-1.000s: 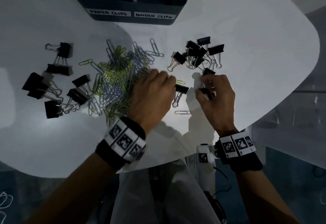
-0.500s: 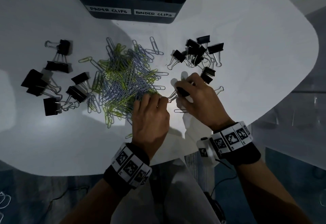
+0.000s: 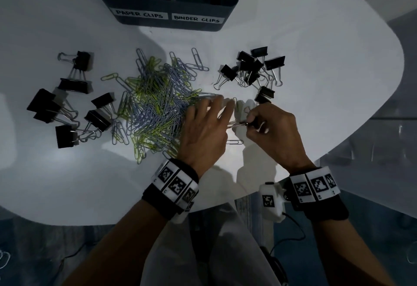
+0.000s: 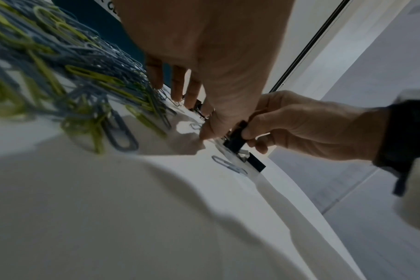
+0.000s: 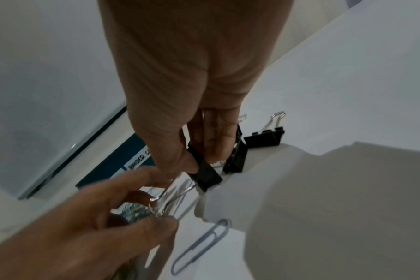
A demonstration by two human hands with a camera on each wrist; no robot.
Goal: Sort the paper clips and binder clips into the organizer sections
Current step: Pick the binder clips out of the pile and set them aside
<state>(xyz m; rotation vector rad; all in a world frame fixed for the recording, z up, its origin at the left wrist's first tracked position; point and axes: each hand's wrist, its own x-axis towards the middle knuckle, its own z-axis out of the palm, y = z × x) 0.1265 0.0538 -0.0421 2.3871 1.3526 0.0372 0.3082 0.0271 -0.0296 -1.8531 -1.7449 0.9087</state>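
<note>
My right hand [image 3: 248, 123] pinches the black body of a binder clip [image 5: 208, 175] between thumb and fingers, just above the white table [image 3: 316, 37]. My left hand [image 3: 228, 116] meets it from the left, and its thumb and forefinger pinch the clip's silver wire handles [image 5: 161, 202]; the other fingers stretch over the edge of the blue and yellow-green paper clip pile [image 3: 155, 107]. The dark organizer [image 3: 144, 3] stands at the far edge, labelled PAPER CLIPS on the left and BINDER CLIPS on the right.
Black binder clips lie in one cluster at the right [image 3: 252, 64] and another at the left [image 3: 67, 105]. A single paper clip [image 3: 234, 142] lies under my hands. The table's curved edge runs close to my right wrist.
My left hand moved forward from the pile's near edge, spread its fingers and took the clip's wire end. My right hand shifted slightly right, still holding the binder clip.
</note>
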